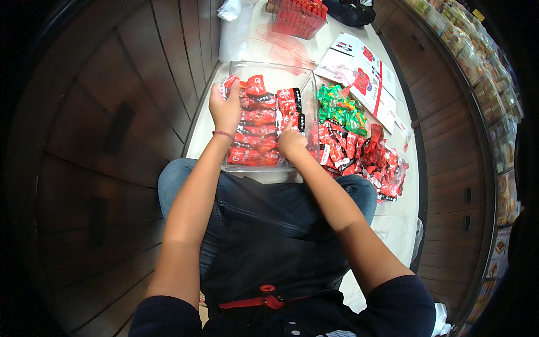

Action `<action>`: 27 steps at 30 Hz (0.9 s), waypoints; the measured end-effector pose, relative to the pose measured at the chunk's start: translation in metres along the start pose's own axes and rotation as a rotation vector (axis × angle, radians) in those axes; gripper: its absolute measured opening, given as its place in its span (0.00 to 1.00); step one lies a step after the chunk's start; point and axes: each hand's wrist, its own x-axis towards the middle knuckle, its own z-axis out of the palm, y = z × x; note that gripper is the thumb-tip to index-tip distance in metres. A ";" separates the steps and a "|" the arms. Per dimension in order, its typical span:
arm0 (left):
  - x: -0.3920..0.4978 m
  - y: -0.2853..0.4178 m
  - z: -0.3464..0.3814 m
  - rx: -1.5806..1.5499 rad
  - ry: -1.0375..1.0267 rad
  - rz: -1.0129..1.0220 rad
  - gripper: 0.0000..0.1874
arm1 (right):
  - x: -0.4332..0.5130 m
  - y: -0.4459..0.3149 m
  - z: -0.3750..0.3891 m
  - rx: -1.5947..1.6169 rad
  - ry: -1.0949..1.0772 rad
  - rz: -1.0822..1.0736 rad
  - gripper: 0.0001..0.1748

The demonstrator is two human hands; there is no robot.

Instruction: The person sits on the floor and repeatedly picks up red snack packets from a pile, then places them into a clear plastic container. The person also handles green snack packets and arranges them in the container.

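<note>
A clear plastic box [273,169] stands on the floor before my crossed legs. Rows of red snack packets [257,128] with black and white ends lie in it. My left hand [226,103] grips a red-and-white packet [229,81] at the box's left side. Over the right part of the box is my right hand [291,141], its index finger extended onto the packets; whether it holds one is hidden. Right of the box lie a heap of loose red packets [347,147] and, farther off, a pile of green packets [341,107].
Printed white cardboard [379,84] lies flat beyond the green pile. Farther away stand a red-filled clear container [299,19] and a black bag [351,12]. Dark wooden cabinets [164,54] flank the floor at left and right, with packaged goods [484,80] shelved above the right ones.
</note>
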 end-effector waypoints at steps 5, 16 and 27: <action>0.002 -0.002 0.001 -0.025 0.006 -0.017 0.12 | 0.009 0.014 -0.046 -0.026 -0.286 -0.046 0.57; 0.007 0.000 -0.004 0.064 -0.121 -0.113 0.13 | 0.060 0.019 -0.086 0.207 -0.567 -0.181 0.46; 0.017 0.025 -0.021 -0.152 -0.457 -0.423 0.14 | 0.009 0.034 -0.100 1.660 -0.182 -0.517 0.17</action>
